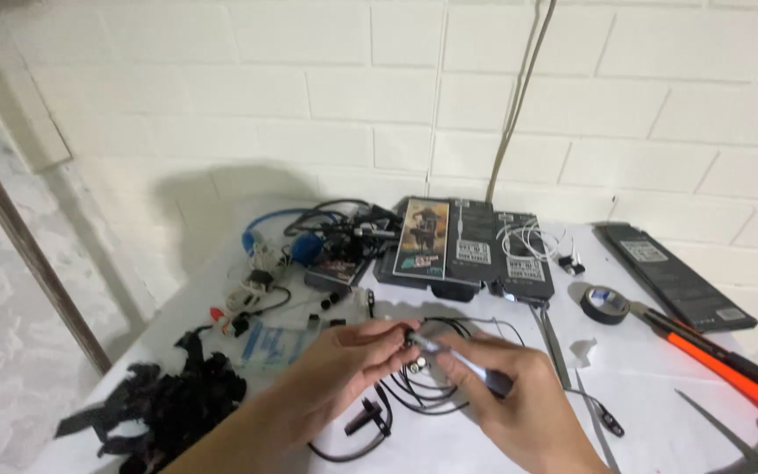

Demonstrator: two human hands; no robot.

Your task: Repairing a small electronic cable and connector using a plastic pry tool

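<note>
A small black earpiece [411, 338] is pinched in the left hand [353, 360]; a slim grey pen-shaped tool [467, 367], gripped by the right hand [519, 395], is applied to it; steady alignment is judged necessary.

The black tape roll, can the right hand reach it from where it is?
Probably yes. The black tape roll lies in the open on the white table, beyond the right hand, with nothing between them. That hand holds a small tool, though.

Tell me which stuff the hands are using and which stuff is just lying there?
In use: left hand pinching a small black part; right hand holding a pen-like tool; black cable coil.

Lying about: tape roll, orange-handled tool, flat boxes, black scraps, scissors.
</note>
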